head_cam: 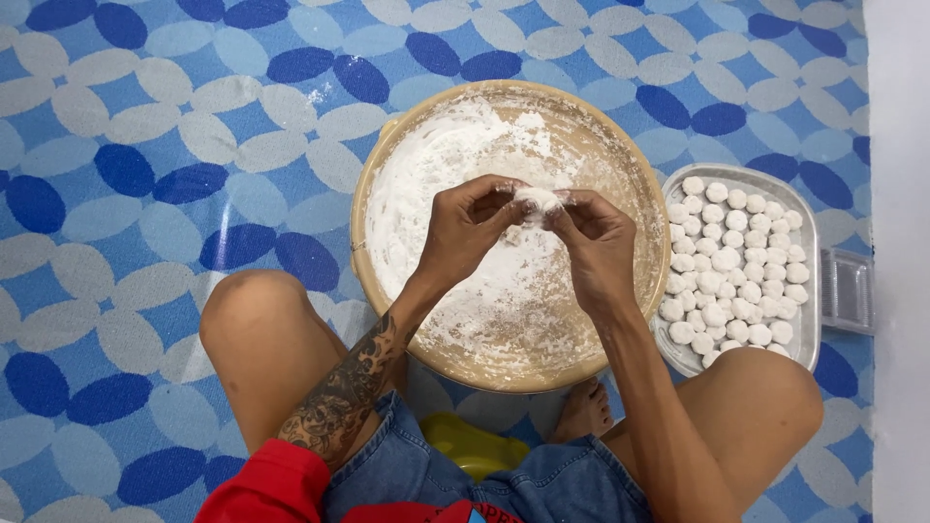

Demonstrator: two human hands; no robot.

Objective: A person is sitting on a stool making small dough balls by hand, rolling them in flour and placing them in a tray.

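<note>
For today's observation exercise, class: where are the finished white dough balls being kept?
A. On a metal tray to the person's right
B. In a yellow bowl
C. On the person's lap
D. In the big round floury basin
A: the dough balls lie packed on the metal tray right of the basin, while the left hand and right hand hold just one piece of dough over the basin.

One head-worn camera looks straight down, close over the basin (387, 155) and floor mat (145, 145)
</note>
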